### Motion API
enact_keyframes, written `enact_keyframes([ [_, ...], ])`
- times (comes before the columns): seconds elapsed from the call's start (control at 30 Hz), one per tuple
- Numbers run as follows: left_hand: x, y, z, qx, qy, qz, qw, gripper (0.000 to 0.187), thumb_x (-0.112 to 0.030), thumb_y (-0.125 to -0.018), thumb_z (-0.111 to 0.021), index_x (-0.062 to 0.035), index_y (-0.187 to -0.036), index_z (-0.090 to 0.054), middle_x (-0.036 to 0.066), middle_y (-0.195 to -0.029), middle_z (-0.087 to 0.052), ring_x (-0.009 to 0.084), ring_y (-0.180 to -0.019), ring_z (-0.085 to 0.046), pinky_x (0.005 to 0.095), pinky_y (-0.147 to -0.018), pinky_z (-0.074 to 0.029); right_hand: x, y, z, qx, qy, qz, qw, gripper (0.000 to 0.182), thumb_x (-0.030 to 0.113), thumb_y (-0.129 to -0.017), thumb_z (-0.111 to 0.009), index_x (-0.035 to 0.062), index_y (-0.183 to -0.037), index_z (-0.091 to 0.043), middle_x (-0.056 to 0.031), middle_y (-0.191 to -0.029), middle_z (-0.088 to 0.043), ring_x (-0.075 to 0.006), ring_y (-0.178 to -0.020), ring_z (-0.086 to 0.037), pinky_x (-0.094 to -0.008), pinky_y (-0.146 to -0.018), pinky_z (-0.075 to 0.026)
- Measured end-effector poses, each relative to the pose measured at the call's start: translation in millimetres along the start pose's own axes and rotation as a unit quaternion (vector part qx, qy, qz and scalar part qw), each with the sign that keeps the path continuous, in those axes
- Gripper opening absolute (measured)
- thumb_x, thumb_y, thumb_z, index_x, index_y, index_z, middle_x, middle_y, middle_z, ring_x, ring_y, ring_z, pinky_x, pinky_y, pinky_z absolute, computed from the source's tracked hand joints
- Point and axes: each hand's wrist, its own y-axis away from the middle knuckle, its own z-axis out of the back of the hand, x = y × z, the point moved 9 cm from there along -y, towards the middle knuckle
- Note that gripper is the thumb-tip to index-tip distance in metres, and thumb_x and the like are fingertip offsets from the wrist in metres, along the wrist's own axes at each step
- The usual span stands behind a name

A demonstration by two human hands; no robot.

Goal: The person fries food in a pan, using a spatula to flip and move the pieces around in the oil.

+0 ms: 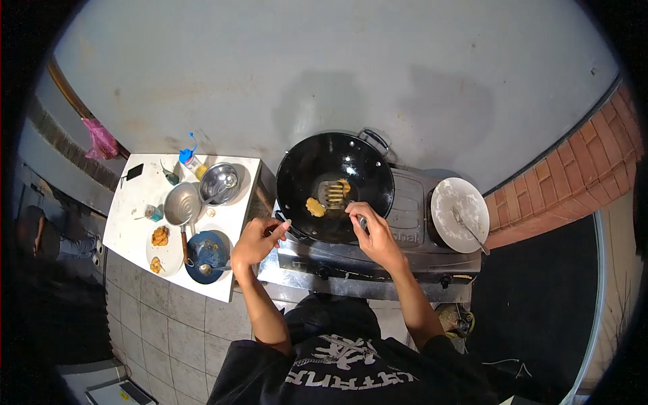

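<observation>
A black wok [304, 165] sits on the stove, with a fried piece [315, 207] in it and a slotted spatula [334, 196] whose head rests beside another golden piece [345, 185]. My right hand [371, 236] is closed round the spatula's handle at the wok's near right edge. At the wok's near left side, my left hand [258, 241] is closed, its thumb and forefinger pinched by the side handle [289, 226]; what they hold, if anything, is too small to make out.
On the left, a white table [128, 216] bears a blue bowl [208, 248], a plate [175, 253] with fried pieces, metal pans and a blue-capped bottle [194, 164]. A floury bowl [459, 202] with a spoon stands on the stove's right. Part of a person [47, 236] shows at far left.
</observation>
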Motion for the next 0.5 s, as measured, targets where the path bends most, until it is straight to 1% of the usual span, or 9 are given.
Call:
enact_keyframes([
  [0.03,-0.8,0.1,0.7,-0.005,-0.01,0.004,1.0,0.045,-0.037,-0.095,-0.064,0.0068,-0.091,-0.07,0.011,-0.067,-0.066,0.0132,-0.057,-0.061,0.029,-0.057,-0.049,0.7,-0.3,0.7,-0.002,0.002,-0.002,1.0,0.016,-0.009,-0.091,-0.055,-0.0026,-0.106,-0.051,-0.0146,-0.107,-0.061,-0.0257,-0.094,-0.061,-0.03,-0.084,-0.048],
  [0.1,2.2,-1.8,-1.1,-0.001,-0.004,-0.001,1.0,0.045,-0.037,-0.095,-0.064,0.0067,-0.091,-0.07,0.01,-0.067,-0.066,0.0133,-0.057,-0.061,0.0291,-0.056,-0.049,-4.0,-2.0,1.7,-0.006,0.0,-0.032,0.999,0.02,-0.005,-0.09,-0.059,-0.0012,-0.109,-0.051,-0.0171,-0.108,-0.062,-0.0323,-0.096,-0.065,-0.0356,-0.083,-0.051],
  [0.13,3.1,-3.1,-1.6,-0.001,0.002,-0.005,1.0,0.045,-0.037,-0.095,-0.063,0.0067,-0.09,-0.07,0.01,-0.067,-0.066,0.0134,-0.057,-0.061,0.0293,-0.056,-0.049,-6.8,-2.7,0.9,-0.008,0.001,-0.032,0.999,0.02,-0.005,-0.09,-0.059,-0.0012,-0.109,-0.051,-0.0171,-0.108,-0.062,-0.0323,-0.096,-0.065,-0.0356,-0.083,-0.051],
  [0.2,4.6,-4.3,-2.7,-0.001,0.004,-0.004,1.0,0.045,-0.037,-0.095,-0.063,0.0067,-0.09,-0.07,0.01,-0.066,-0.066,0.0135,-0.057,-0.061,0.0294,-0.056,-0.049,-14.0,-2.6,0.6,-0.027,-0.004,-0.021,0.999,0.021,-0.006,-0.091,-0.058,-0.0004,-0.11,-0.051,-0.0168,-0.109,-0.062,-0.0296,-0.094,-0.065,-0.0324,-0.08,-0.051],
  [0.3,4.9,-4.2,-2.2,-0.003,0.007,-0.006,1.0,0.044,-0.036,-0.095,-0.063,0.0068,-0.09,-0.07,0.01,-0.066,-0.066,0.0135,-0.057,-0.061,0.0295,-0.056,-0.049,-19.4,-2.4,2.2,-0.041,-0.001,-0.017,0.999,0.021,-0.007,-0.091,-0.057,0.0,-0.11,-0.052,-0.0165,-0.108,-0.062,-0.028,-0.092,-0.065,-0.0312,-0.076,-0.051],
  [0.5,1.9,-2.8,1.7,-0.001,0.004,-0.003,1.0,0.042,-0.034,-0.095,-0.065,0.0072,-0.09,-0.07,0.011,-0.066,-0.066,0.0146,-0.057,-0.062,0.0299,-0.056,-0.049,-19.4,-1.8,10.8,-0.056,-0.014,-0.016,0.998,0.02,-0.006,-0.091,-0.057,0.0,-0.11,-0.052,-0.0148,-0.11,-0.062,-0.0267,-0.091,-0.065,-0.0323,-0.074,-0.051],
])
